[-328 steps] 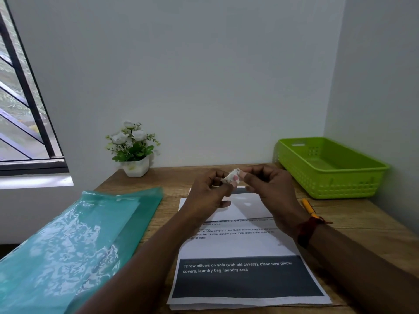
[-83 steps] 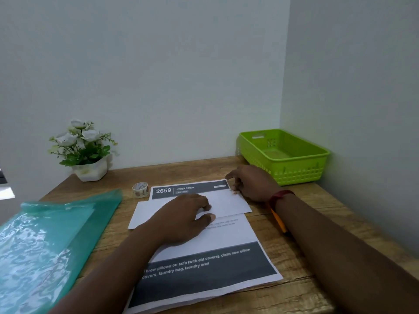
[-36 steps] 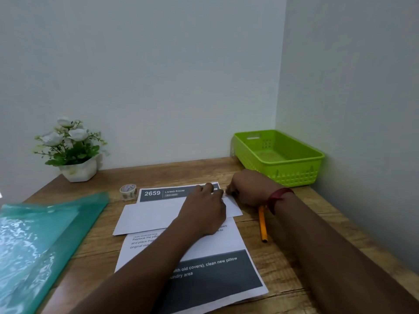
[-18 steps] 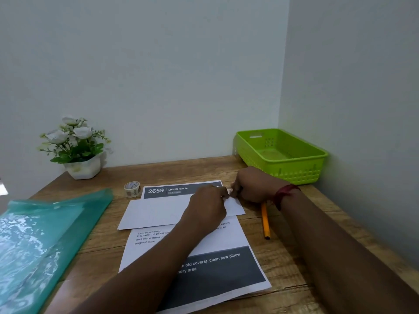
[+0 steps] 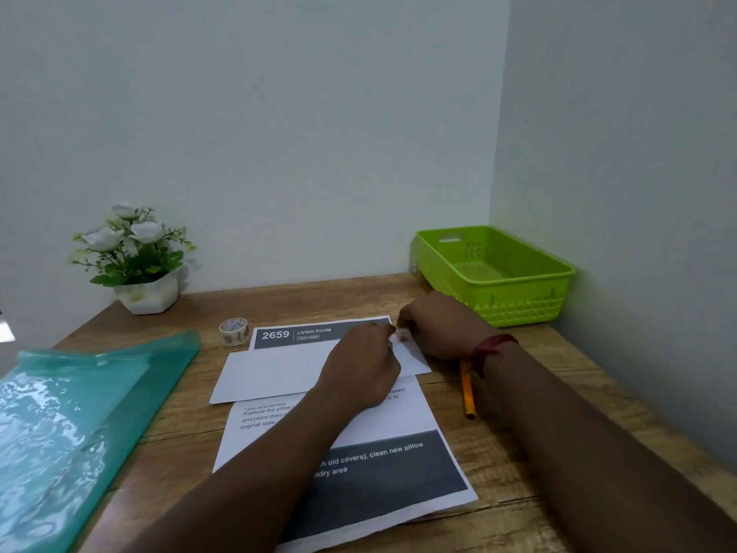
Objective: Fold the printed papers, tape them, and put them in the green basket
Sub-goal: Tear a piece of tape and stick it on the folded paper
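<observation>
Resting on a wooden desk [image 5: 538,393], a folded white paper [image 5: 279,373] lies across the upper part of a stack of printed papers [image 5: 399,464], while the left hand [image 5: 363,373] and right hand [image 5: 438,329] meet at the fold's right corner, fingertips pinched together on what seems a small piece of tape, though the grip itself is too small to tell for certain. Green basket [image 5: 518,301] stands at the far right corner; tape roll [image 5: 234,331], pencil [image 5: 467,389], teal folder [image 5: 71,425] and flower pot [image 5: 145,293] lie around.
</observation>
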A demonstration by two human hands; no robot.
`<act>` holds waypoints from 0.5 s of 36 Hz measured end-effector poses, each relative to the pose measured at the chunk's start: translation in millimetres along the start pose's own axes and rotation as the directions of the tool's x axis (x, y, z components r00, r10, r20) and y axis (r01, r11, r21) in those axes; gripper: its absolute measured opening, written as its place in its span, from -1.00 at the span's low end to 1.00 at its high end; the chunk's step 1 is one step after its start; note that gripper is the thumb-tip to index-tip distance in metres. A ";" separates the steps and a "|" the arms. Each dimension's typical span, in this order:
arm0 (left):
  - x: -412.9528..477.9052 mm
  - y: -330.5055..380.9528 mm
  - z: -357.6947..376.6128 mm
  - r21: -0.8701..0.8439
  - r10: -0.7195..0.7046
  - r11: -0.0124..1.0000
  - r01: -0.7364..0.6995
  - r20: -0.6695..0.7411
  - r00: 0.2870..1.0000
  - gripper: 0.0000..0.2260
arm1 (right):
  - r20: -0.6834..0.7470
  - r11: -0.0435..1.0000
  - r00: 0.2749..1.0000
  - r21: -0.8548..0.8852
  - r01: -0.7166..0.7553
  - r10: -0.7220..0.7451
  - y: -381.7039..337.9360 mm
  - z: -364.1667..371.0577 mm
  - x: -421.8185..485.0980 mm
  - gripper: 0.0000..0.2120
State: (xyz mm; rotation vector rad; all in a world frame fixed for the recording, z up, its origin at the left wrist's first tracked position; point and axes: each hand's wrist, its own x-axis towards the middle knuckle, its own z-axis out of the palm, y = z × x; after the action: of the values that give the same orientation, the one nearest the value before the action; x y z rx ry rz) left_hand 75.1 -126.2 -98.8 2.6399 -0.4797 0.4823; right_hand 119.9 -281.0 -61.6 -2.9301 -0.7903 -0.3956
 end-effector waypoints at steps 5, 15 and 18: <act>0.9 -1.0 3.5 0.171 0.011 0.985 -0.024 0.076 0.997 -0.69 | -0.022 0.997 1.000 -0.071 -0.020 0.019 -0.9 2.7 -0.7 -0.77; 2.1 -1.9 7.7 0.316 0.025 0.948 -0.047 0.074 0.997 -0.62 | 0.139 0.996 0.989 -0.080 -0.030 0.041 -9.1 -1.4 -2.1 -0.76; 1.0 0.3 7.0 0.339 0.020 0.940 -0.043 0.072 0.997 -0.63 | 0.144 0.995 0.988 -0.095 -0.039 0.052 -11.3 -2.3 -1.2 -0.76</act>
State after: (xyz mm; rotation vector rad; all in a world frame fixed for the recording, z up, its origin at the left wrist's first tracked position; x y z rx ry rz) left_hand 77.7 -129.9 -104.2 2.9933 -0.4977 0.5284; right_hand 112.7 -272.1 -59.5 -3.0864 -0.7385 -0.2214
